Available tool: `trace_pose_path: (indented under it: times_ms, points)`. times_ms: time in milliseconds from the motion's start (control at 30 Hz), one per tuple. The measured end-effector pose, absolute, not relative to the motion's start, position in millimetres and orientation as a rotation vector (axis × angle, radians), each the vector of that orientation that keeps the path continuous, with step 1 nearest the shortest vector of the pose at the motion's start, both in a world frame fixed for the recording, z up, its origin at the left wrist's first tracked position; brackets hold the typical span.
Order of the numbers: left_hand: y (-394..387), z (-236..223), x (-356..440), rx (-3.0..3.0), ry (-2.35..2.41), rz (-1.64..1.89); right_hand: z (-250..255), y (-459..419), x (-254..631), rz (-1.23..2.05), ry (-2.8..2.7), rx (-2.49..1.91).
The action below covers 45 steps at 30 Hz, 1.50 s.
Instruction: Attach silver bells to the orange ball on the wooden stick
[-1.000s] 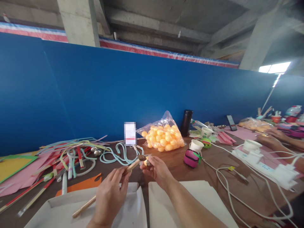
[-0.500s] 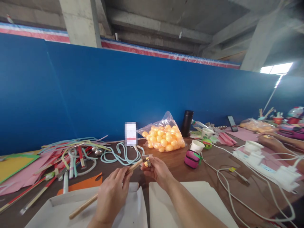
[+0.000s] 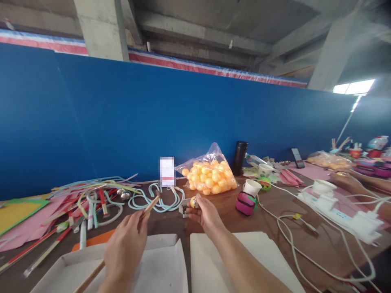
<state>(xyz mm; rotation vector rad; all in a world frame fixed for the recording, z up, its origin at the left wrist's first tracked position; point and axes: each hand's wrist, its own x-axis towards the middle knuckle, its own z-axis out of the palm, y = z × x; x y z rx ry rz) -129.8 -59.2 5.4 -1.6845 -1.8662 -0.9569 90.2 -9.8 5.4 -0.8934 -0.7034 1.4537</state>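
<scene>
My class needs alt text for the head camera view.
The left hand grips a wooden-handled tool; the right hand holds a small, dark-patched orange ball over a cluttered brown table. Behind sits a clear bag of orange balls.

On my feed, the brush [image 3: 150, 206] is a long, pale wooden stick with a dark tip. It slants from lower left to upper right, tip end farthest from me, its middle hidden in my left hand [image 3: 126, 240]. The ball [image 3: 194, 202] is small, orange-yellow with patchy dark grey, pinched in my right hand [image 3: 206, 215]. I see the brush's tip apart from it; its finer markings are too small to tell.
</scene>
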Motion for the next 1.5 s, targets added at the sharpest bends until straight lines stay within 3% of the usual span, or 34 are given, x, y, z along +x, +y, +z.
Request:
trace_pose_path:
  times_ms: [333,533,767,1100,1500]
  points:
    - [-45.7,-6.1,-161.5,-1.729,-2.171,-0.656,5.0,-6.4,92.1,1.392,-0.660,-0.892]
    - [-46.5,-9.4,-158.3,-1.736,-1.965,-0.639,1.1,-0.6,98.0,1.333,-0.598,-0.857]
    - [-49.5,6.4,-115.6,-1.838,-1.782,-0.779,-4.5,8.9,102.6,1.235,-0.500,-0.903]
    - [-15.3,28.1,-12.4,-2.338,-2.063,-0.508,-8.2,11.2,106.1,1.228,-0.530,-0.896]
    - [3.9,16.2,-4.0,-2.380,-1.998,-0.426,-4.4,3.0,99.7,1.249,-0.695,-0.978]
